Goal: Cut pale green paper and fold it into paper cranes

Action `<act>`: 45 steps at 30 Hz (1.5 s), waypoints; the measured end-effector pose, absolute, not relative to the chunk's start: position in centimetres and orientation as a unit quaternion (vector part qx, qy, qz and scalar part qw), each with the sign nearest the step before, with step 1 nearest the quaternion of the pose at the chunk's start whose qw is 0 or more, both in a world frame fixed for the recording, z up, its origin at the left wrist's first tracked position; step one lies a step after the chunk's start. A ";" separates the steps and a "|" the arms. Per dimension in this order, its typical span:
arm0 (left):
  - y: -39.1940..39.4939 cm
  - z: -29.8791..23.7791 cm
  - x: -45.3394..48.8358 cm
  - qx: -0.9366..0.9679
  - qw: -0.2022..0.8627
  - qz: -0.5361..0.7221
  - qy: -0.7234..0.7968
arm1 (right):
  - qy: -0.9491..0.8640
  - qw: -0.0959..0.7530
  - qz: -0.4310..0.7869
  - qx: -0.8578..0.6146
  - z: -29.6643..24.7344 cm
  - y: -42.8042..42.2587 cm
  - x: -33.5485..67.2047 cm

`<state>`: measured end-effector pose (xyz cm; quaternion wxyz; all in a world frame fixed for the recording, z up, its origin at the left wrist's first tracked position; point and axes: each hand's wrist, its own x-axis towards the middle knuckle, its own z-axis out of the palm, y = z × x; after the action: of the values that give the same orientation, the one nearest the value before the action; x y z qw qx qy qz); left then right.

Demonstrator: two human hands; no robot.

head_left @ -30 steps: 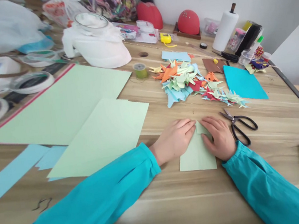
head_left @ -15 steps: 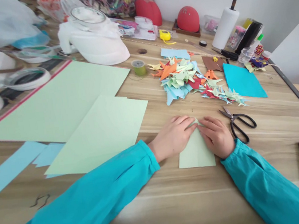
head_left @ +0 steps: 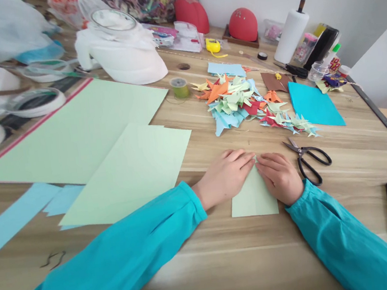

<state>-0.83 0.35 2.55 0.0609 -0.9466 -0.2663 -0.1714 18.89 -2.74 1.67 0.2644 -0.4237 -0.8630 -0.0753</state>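
"What are your hands doing?"

"My left hand and right hand are pressing the far end of a flat, straight-edged, pale-green paper, below and right of frame centre; whether I'm pinching, I can't tell."

"And nearby?"

"Black-handled metal scissors are lying beside my right hand."

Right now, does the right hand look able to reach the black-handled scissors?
Probably yes: the black-handled scissors lie close beside the right hand, with nothing visible between them. Its fingers are on the pale green paper, so would likely need to leave it.
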 end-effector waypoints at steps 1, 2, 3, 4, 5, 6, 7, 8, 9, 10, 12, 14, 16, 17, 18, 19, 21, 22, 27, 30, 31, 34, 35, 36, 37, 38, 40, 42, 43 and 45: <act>0.3 2.6 -0.8 -0.946 0.062 -0.172 -0.267 | -0.865 0.261 -0.076 -0.422 1.7 -2.8 18.9; 0.3 2.6 -0.8 -0.946 0.063 -0.173 -0.268 | -0.867 0.259 -0.077 -0.419 1.6 -2.8 18.9; 0.3 2.6 -0.8 -0.945 0.064 -0.174 -0.268 | -0.868 0.258 -0.078 -0.416 1.6 -2.8 18.9; 0.3 2.6 -0.7 -0.945 0.065 -0.175 -0.268 | -0.869 0.258 -0.079 -0.414 1.6 -2.8 18.9; 0.3 2.6 -0.7 -0.945 0.065 -0.175 -0.267 | -0.870 0.257 -0.079 -0.414 1.6 -2.8 18.9; 0.3 2.7 -0.7 -0.945 0.065 -0.175 -0.267 | -0.870 0.255 -0.078 -0.416 1.6 -2.8 18.9; 0.3 2.7 -0.7 -0.945 0.065 -0.176 -0.268 | -0.869 0.251 -0.077 -0.418 1.6 -2.8 18.9; 0.3 2.8 -0.7 -0.945 0.065 -0.175 -0.268 | -0.869 0.248 -0.074 -0.421 1.6 -2.8 18.9; 0.3 2.8 -0.7 -0.945 0.067 -0.174 -0.270 | -0.870 0.245 -0.072 -0.423 1.5 -2.8 18.9; 0.2 2.8 -0.7 -0.944 0.069 -0.173 -0.272 | -0.870 0.243 -0.069 -0.424 1.5 -2.8 18.9; 0.2 2.7 -0.7 -0.942 0.073 -0.172 -0.278 | -0.869 0.242 -0.068 -0.425 1.6 -2.8 18.9; 0.2 2.6 -0.7 -0.942 0.074 -0.168 -0.280 | -0.869 0.242 -0.072 -0.425 1.7 -2.8 18.9; 0.2 2.4 -0.7 -0.944 0.070 -0.162 -0.279 | -0.869 0.245 -0.081 -0.421 1.8 -2.9 18.8; 0.2 2.4 -0.7 -0.944 0.068 -0.160 -0.279 | -0.870 0.246 -0.084 -0.420 1.8 -2.9 18.7; 0.2 2.4 -0.7 -0.944 0.066 -0.159 -0.280 | -0.869 0.246 -0.086 -0.420 1.8 -2.9 18.7; 0.2 2.3 -0.6 -0.944 0.064 -0.159 -0.281 | -0.869 0.245 -0.085 -0.421 1.9 -2.9 18.7; 0.3 2.4 -0.6 -0.944 0.059 -0.161 -0.281 | -0.868 0.239 -0.081 -0.427 1.8 -3.0 18.7; 0.3 2.4 -0.6 -0.944 0.056 -0.162 -0.282 | -0.868 0.237 -0.079 -0.430 1.7 -3.0 18.7; 0.4 2.3 -0.7 -0.943 0.046 -0.174 -0.281 | -0.868 0.238 -0.078 -0.429 1.6 -3.0 18.8; 0.5 2.2 -0.8 -0.942 0.049 -0.181 -0.278 | -0.866 0.242 -0.082 -0.430 1.7 -3.0 18.8; 0.5 2.1 -0.8 -0.942 0.049 -0.182 -0.278 | -0.865 0.244 -0.085 -0.430 1.7 -3.0 18.8; 0.5 2.1 -0.8 -0.942 0.051 -0.181 -0.277 | -0.864 0.247 -0.096 -0.428 1.8 -3.0 18.7; 0.5 2.1 -0.8 -0.943 0.052 -0.181 -0.276 | -0.864 0.246 -0.100 -0.428 1.8 -3.1 18.6; 0.6 2.1 -0.8 -0.943 0.054 -0.180 -0.274 | -0.863 0.243 -0.103 -0.430 1.8 -3.1 18.6; 0.6 2.2 -0.7 -0.944 0.055 -0.178 -0.273 | -0.863 0.241 -0.105 -0.432 1.8 -3.1 18.6; 0.6 2.2 -0.7 -0.945 0.055 -0.176 -0.271 | -0.862 0.239 -0.105 -0.435 1.9 -3.1 18.6; 0.6 2.3 -0.7 -0.946 0.054 -0.171 -0.269 | -0.861 0.238 -0.104 -0.438 2.0 -3.2 18.5; 0.6 2.3 -0.7 -0.946 0.053 -0.169 -0.271 | -0.857 0.242 -0.107 -0.442 2.1 -3.3 18.4; 0.6 2.4 -0.7 -0.946 0.053 -0.169 -0.272 | -0.855 0.245 -0.112 -0.444 2.2 -3.3 18.4; 0.6 2.3 -0.6 -0.944 0.054 -0.173 -0.274 | -0.849 0.252 -0.125 -0.447 2.4 -3.5 18.4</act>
<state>-0.65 0.61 2.35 0.0539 -0.9444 -0.2744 -0.1728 18.41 -3.49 2.37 0.2521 -0.4473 -0.8489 -0.1252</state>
